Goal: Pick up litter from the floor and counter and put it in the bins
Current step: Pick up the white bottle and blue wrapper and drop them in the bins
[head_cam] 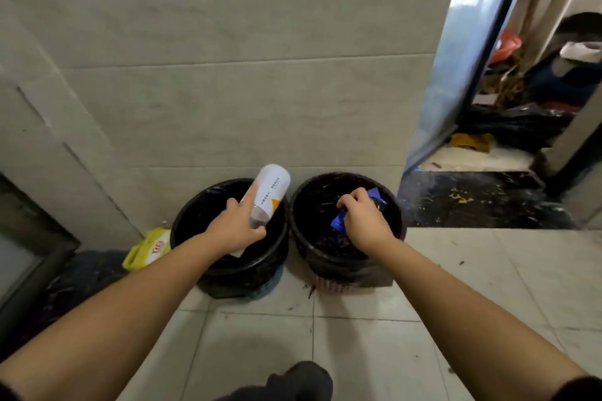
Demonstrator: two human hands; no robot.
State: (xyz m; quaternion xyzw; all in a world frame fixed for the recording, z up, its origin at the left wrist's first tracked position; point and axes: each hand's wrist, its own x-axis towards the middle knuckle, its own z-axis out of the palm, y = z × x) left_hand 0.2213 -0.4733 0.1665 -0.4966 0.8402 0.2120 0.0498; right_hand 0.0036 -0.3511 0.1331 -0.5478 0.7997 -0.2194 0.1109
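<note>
left hand point(236, 225) grips a bottle point(268, 194) (tilted) over left bin point(182, 221); right hand point(363, 215) pinches blue wrapper point(338, 223).

A grey tiled wall point(228, 58) is shown across the far side. A pale tiled floor point(358, 335), marked with dirt, fills the near ground. At far right, a doorway point(508, 91) is opened onto a cluttered room.

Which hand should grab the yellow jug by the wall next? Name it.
Left, probably. The yellow jug lies beside the left bin, nearest the left hand; the right hand would cross both bins.
</note>
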